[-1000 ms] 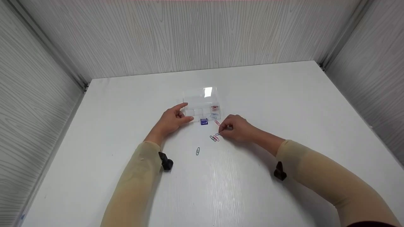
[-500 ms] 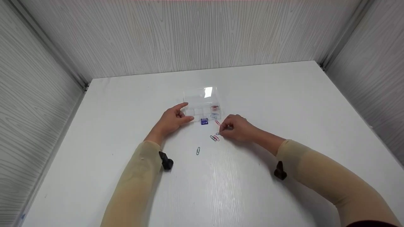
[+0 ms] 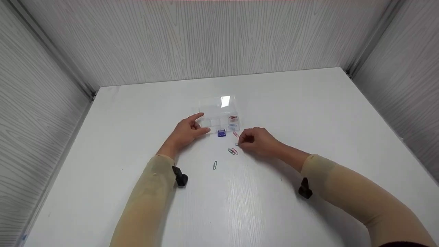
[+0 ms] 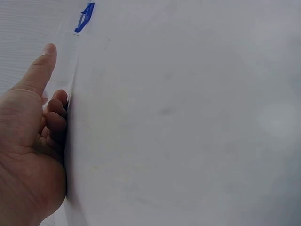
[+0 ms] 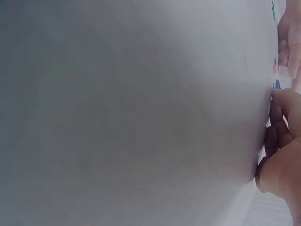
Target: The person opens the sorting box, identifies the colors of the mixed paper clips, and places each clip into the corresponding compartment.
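A clear plastic box (image 3: 215, 121) with compartments lies with its lid raised toward the back. My left hand (image 3: 184, 133) holds its left end, index finger toward the rear and thumb along the front. A blue latch (image 3: 221, 133) sticks out at the box's front. Red paper clips (image 3: 233, 117) and pale blue ones (image 3: 232, 126) lie in its right compartments. To the right, my right hand (image 3: 258, 140) pinches a small dark paper clip (image 3: 236, 144) just at the table, mostly hidden by the fingertips. In the left wrist view, the thumb (image 4: 43, 68) is stretched out.
A pink paper clip (image 3: 235, 134) lies by the box's front right corner. Nearer me, a dark green clip (image 3: 230, 151) and a pink clip (image 3: 235, 151) lie side by side. A green clip (image 3: 215, 165) lies apart on the white table (image 3: 212, 209). Panels rise behind and beside it.
My right fingertips have drawn in on the dark paper clip, and less of it shows now. The left hand and the box have stayed in place.
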Available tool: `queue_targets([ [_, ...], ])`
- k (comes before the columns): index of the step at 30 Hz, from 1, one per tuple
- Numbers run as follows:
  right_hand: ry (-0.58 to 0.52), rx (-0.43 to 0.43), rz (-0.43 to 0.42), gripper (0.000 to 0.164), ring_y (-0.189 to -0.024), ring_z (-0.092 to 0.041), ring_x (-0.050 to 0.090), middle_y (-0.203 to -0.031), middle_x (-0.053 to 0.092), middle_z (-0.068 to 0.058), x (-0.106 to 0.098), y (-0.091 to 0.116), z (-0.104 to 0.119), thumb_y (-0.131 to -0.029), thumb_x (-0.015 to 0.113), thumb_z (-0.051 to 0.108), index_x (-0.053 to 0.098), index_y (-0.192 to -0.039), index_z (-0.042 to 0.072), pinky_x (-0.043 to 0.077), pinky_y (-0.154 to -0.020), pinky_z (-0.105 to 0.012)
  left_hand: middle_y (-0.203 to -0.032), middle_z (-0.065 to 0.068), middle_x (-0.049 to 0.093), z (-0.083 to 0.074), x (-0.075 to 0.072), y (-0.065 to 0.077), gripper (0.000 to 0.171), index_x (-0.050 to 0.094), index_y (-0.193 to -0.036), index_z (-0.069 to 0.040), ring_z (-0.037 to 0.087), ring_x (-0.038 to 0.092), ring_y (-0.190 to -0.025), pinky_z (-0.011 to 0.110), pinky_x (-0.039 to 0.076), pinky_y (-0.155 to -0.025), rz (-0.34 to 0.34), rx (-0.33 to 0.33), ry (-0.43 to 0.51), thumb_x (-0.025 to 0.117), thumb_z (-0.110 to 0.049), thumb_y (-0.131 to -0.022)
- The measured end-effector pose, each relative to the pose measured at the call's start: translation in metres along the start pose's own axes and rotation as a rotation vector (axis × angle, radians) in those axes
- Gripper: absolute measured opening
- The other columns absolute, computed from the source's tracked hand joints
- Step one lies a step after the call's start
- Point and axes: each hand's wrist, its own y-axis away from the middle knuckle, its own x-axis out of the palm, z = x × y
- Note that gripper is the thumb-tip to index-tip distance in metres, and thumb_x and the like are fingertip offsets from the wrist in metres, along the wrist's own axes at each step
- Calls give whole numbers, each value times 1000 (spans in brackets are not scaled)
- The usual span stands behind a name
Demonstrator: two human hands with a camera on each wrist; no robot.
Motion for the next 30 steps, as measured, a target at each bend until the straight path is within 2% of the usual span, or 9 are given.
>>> queue_targets([
  [6,-96,55,18,7,-99,-22,60,-103,70,-1,-3,0,-2,-99,75,14,77,-105,17,50,-90,-34,-96,3,58,1,1,0,80,45,-163,-22,19,51,-85,34,42,-88,-3,10,-11,82,-41,-95],
  [11,-129,61,-25,12,-101,-23,57,-105,67,-3,-11,-2,5,-99,72,10,75,-110,13,47,-89,-34,-97,4,58,-1,1,0,79,46,-163,-22,20,52,-87,34,43,-88,-8,12,-16,82,-41,-95],
  [19,-140,-11,-143,19,-107,-23,56,-109,68,-3,-21,-18,21,-101,69,7,73,-119,7,44,-93,-36,-99,4,58,-2,2,-3,79,46,-163,-22,20,53,-89,34,44,-89,-18,-1,-16,82,-42,-95],
  [25,-112,2,-203,17,-107,-22,55,-108,70,-2,-24,-35,27,-101,70,8,74,-117,12,44,-95,-36,-98,4,60,-3,4,-4,78,46,-162,-23,20,53,-87,35,43,-89,-19,3,-21,82,-40,-95],
  [30,-96,14,-221,17,-107,-22,56,-109,70,-3,-23,-45,26,-101,69,8,73,-117,10,44,-96,-36,-97,4,61,-7,6,-3,78,46,-163,-23,20,54,-86,35,44,-88,-11,4,-31,82,-41,-95],
])
